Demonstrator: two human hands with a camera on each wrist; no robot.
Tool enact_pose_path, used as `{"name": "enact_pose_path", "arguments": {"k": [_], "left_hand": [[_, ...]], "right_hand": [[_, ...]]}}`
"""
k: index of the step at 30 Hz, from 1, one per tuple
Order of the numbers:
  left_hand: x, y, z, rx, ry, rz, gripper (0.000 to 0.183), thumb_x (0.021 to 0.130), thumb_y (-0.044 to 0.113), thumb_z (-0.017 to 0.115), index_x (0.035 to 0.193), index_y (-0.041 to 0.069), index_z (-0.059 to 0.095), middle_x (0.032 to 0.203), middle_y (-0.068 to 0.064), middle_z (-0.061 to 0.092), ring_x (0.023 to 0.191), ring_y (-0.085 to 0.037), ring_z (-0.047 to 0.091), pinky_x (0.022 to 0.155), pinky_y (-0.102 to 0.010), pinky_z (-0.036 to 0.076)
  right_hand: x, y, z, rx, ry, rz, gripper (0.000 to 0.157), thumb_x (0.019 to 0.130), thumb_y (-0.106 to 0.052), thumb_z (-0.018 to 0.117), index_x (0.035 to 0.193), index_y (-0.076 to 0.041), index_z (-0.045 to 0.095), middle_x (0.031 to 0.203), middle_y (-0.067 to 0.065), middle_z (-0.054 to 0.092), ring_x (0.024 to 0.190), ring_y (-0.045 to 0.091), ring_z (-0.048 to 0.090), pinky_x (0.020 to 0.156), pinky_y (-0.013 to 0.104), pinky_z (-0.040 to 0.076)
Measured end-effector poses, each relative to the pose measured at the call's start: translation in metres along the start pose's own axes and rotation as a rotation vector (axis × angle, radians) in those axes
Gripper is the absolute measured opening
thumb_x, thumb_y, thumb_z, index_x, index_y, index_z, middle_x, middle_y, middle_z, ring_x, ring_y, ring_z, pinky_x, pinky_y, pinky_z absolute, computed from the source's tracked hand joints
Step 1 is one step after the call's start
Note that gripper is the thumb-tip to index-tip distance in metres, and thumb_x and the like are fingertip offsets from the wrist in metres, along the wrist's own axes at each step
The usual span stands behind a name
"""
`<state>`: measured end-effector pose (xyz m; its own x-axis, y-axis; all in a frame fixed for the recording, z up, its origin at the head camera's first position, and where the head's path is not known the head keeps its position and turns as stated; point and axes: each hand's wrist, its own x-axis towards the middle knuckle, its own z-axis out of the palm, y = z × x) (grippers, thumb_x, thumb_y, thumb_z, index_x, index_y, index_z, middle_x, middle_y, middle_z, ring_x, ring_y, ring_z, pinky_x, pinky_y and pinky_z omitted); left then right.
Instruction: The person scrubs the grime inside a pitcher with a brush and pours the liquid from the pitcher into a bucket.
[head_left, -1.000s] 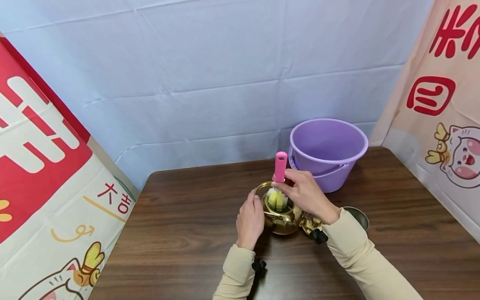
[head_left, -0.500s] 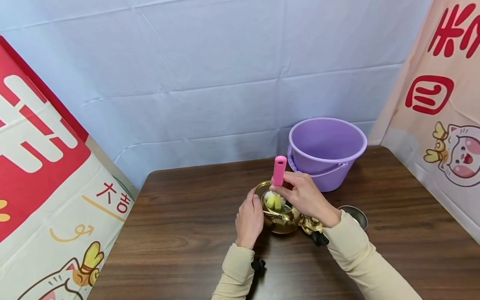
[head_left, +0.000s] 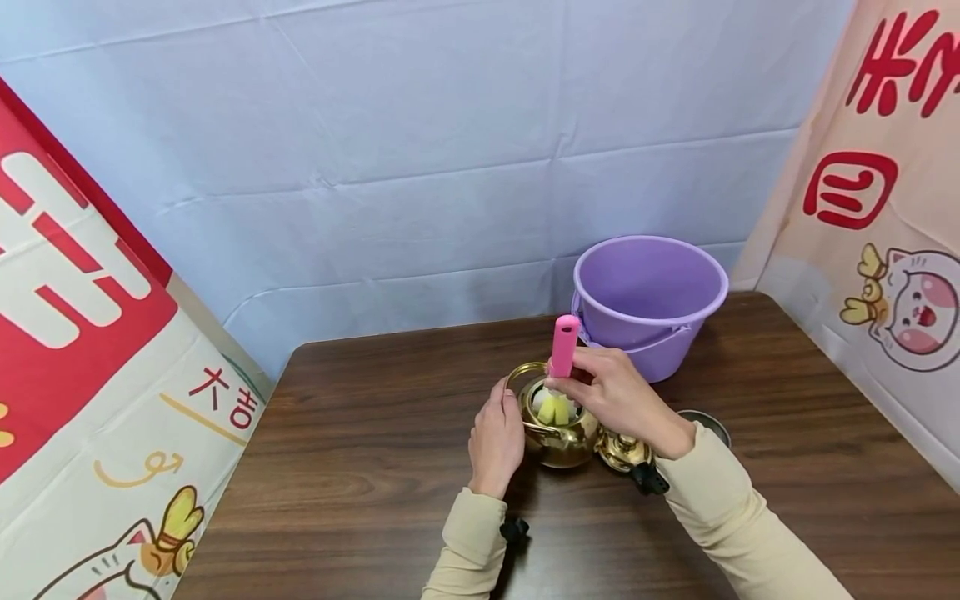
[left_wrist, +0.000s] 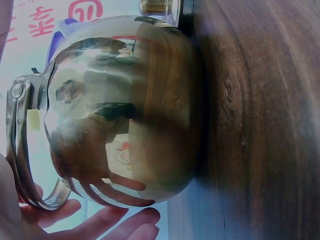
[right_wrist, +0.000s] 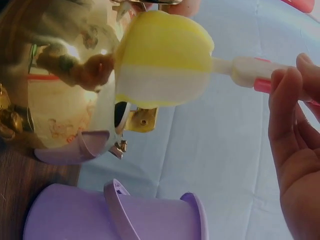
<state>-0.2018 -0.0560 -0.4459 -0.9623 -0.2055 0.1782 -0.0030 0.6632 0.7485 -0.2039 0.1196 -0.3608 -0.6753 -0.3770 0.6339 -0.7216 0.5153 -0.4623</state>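
A shiny gold kettle [head_left: 564,450] stands on the wooden table, its lid off. My left hand [head_left: 497,442] holds it at the left by its gold hoop handle [left_wrist: 20,135], several fingers [left_wrist: 95,222] passing behind the handle along the kettle's side. My right hand [head_left: 622,396] pinches the pink handle [head_left: 565,346] of a sponge bottle brush between thumb and fingertips. The brush stands nearly upright, and its yellow-and-white sponge head [right_wrist: 165,60] is at the kettle's mouth, the lower part hidden by the rim in the head view.
A purple bucket [head_left: 651,321] stands behind at the right, close to the right hand. A gold knobbed piece [head_left: 624,452] lies right of the kettle, under the right wrist. Farther right is a round metal dish [head_left: 708,423], partly hidden by the sleeve. Cloth walls surround the table [head_left: 360,467].
The right hand and brush have moved slightly down into the kettle's mouth, and the pink handle now leans a little more to the right. The left hand keeps its hold on the kettle.
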Motion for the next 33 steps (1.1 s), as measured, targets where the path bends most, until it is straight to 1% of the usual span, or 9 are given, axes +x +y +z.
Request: {"name": "enact_pose_path", "arguments": {"k": [6, 11, 16, 20, 22, 26, 29, 33], "left_hand": [[0.0, -0.001, 0.0, -0.002, -0.002, -0.013, 0.041, 0.103, 0.038, 0.033, 0.135, 0.029, 0.056, 0.124, -0.005, 0.067, 0.103, -0.037, 0.066, 0.077, -0.057, 0.049], [-0.001, -0.001, -0.001, -0.01, -0.013, -0.018, 0.042, 0.103, 0.038, 0.032, 0.136, 0.028, 0.055, 0.126, -0.005, 0.066, 0.105, -0.037, 0.065, 0.079, -0.057, 0.049], [-0.001, -0.001, -0.001, -0.012, -0.016, -0.009, 0.043, 0.103, 0.04, 0.031, 0.136, 0.027, 0.055, 0.127, -0.005, 0.066, 0.107, -0.036, 0.065, 0.08, -0.057, 0.049], [-0.001, -0.001, -0.001, -0.008, -0.016, 0.002, 0.044, 0.103, 0.04, 0.03, 0.136, 0.027, 0.055, 0.126, -0.005, 0.066, 0.106, -0.036, 0.065, 0.078, -0.057, 0.049], [-0.001, -0.001, -0.001, -0.007, -0.02, 0.0, 0.044, 0.103, 0.041, 0.03, 0.137, 0.027, 0.055, 0.126, -0.005, 0.066, 0.105, -0.036, 0.065, 0.078, -0.057, 0.049], [-0.001, -0.001, -0.001, -0.006, -0.021, 0.0, 0.043, 0.103, 0.04, 0.03, 0.137, 0.028, 0.055, 0.126, -0.005, 0.066, 0.104, -0.037, 0.065, 0.076, -0.056, 0.049], [-0.001, 0.0, -0.001, -0.006, -0.02, 0.0, 0.043, 0.103, 0.04, 0.03, 0.137, 0.028, 0.055, 0.125, -0.005, 0.066, 0.103, -0.037, 0.065, 0.076, -0.056, 0.049], [-0.002, 0.001, -0.002, -0.008, -0.025, -0.004, 0.044, 0.103, 0.04, 0.029, 0.138, 0.027, 0.054, 0.125, -0.006, 0.066, 0.103, -0.038, 0.065, 0.078, -0.057, 0.049]], "right_hand": [[-0.001, 0.001, -0.006, 0.009, 0.013, -0.003, 0.013, 0.079, -0.012, 0.077, 0.089, -0.019, 0.07, 0.081, -0.01, 0.068, 0.075, 0.002, 0.061, 0.069, 0.023, 0.05], [-0.001, 0.001, -0.011, 0.002, 0.035, -0.012, 0.014, 0.079, -0.011, 0.077, 0.088, -0.019, 0.07, 0.08, -0.011, 0.069, 0.073, 0.003, 0.062, 0.068, 0.023, 0.05], [-0.002, 0.001, -0.014, -0.002, 0.052, -0.017, 0.014, 0.079, -0.009, 0.077, 0.088, -0.018, 0.07, 0.078, -0.011, 0.068, 0.071, 0.002, 0.061, 0.066, 0.022, 0.049], [-0.002, 0.001, -0.016, 0.014, 0.066, -0.012, 0.015, 0.079, -0.008, 0.077, 0.088, -0.018, 0.07, 0.077, -0.011, 0.067, 0.069, 0.001, 0.058, 0.065, 0.02, 0.048], [-0.002, 0.001, -0.017, 0.025, 0.072, -0.01, 0.015, 0.079, -0.007, 0.077, 0.088, -0.017, 0.07, 0.075, -0.011, 0.066, 0.065, 0.0, 0.056, 0.063, 0.019, 0.046], [-0.002, 0.0, -0.019, 0.032, 0.097, -0.015, 0.018, 0.077, -0.004, 0.078, 0.087, -0.016, 0.07, 0.073, -0.01, 0.064, 0.064, 0.0, 0.055, 0.063, 0.015, 0.045], [-0.002, 0.0, -0.022, 0.037, 0.119, -0.025, 0.019, 0.076, -0.003, 0.078, 0.087, -0.016, 0.07, 0.072, -0.01, 0.065, 0.065, 0.001, 0.056, 0.064, 0.014, 0.045], [-0.002, -0.002, -0.025, 0.067, 0.145, -0.043, 0.021, 0.074, 0.0, 0.079, 0.088, -0.014, 0.071, 0.072, -0.009, 0.066, 0.062, 0.001, 0.056, 0.062, 0.012, 0.045]]}}
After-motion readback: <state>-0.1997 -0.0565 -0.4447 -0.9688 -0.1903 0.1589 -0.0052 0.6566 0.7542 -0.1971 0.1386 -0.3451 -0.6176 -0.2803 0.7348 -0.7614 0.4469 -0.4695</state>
